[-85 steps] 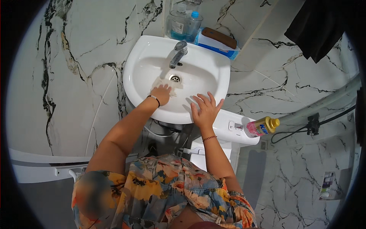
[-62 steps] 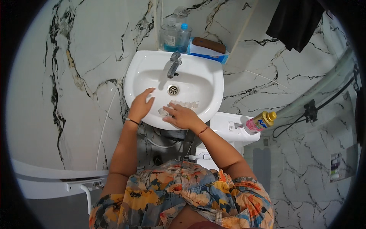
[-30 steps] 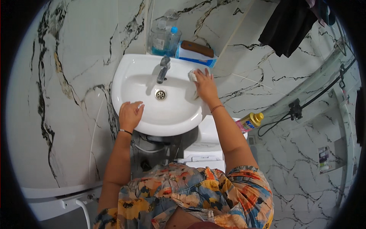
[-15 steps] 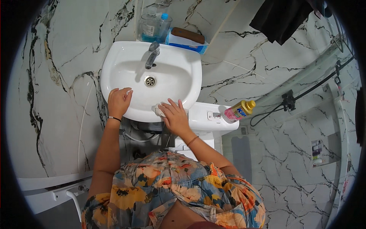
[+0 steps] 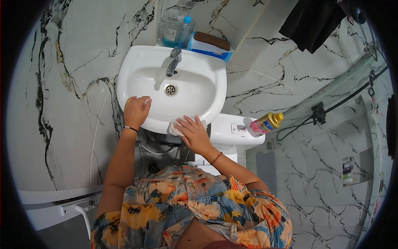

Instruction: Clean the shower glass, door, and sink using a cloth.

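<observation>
A white washbasin [image 5: 213, 97] with a grey faucet [image 5: 173, 62] and a round metal drain [image 5: 170, 89] is in front of me. My right hand [image 5: 194, 135] presses a crumpled white cloth or tissue [image 5: 175, 128] against the basin's near rim, its fingers stretched over it. My left hand [image 5: 137, 112] is at the basin's left rim, fingers curled toward the thumb. A tiny white spot shows at those fingertips, too small to name.
Right of the basin, a yellow-capped bottle [image 5: 265, 124] stands on the white toilet tank [image 5: 224, 128]. Behind the basin are a clear container with blue liquid [image 5: 172, 35] and a brown oblong object [image 5: 212, 41] on a blue-and-white pack [image 5: 207, 50]. Dark cloth [image 5: 313, 25] hangs at upper right.
The whole view has shifted slightly, so everything sits a little farther right. My right hand and the white cloth have slid slightly nearer me along the rim; my left hand stays at the left rim.
</observation>
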`<act>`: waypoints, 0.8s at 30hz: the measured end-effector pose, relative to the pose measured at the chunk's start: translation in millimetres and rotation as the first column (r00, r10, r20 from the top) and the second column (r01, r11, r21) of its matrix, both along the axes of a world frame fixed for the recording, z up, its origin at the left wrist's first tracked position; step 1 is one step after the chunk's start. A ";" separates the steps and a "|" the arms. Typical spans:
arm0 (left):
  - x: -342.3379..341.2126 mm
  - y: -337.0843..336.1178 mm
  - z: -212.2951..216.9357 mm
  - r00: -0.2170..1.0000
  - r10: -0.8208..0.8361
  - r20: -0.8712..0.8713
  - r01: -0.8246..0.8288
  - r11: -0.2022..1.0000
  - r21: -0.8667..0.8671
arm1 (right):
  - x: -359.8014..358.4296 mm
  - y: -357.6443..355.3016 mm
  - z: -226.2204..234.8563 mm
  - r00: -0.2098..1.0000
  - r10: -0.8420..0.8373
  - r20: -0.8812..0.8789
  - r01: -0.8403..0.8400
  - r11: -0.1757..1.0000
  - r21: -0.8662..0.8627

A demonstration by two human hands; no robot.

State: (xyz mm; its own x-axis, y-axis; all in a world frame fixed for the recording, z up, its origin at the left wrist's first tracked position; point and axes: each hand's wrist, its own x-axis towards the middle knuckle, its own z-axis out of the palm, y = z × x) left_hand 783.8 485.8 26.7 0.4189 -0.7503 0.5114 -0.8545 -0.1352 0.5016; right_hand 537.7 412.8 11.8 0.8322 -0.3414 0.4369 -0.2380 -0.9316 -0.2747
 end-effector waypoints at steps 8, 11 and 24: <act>1.4 -1.7 3.1 1.000 0.005 -0.008 -0.005 1.000 0.019 | 19.2 -85.1 73.5 0.932 -0.127 0.338 0.198 0.963 -0.183; 2.9 -2.8 1.9 1.000 0.010 -0.016 -0.010 1.000 0.001 | 33.0 -107.2 55.9 0.981 -0.114 -0.155 0.042 0.912 -0.409; 2.3 -0.9 0.4 1.000 0.004 -0.030 -0.004 1.000 0.007 | 85.6 -80.5 7.9 0.717 0.355 -0.599 -0.142 0.917 0.374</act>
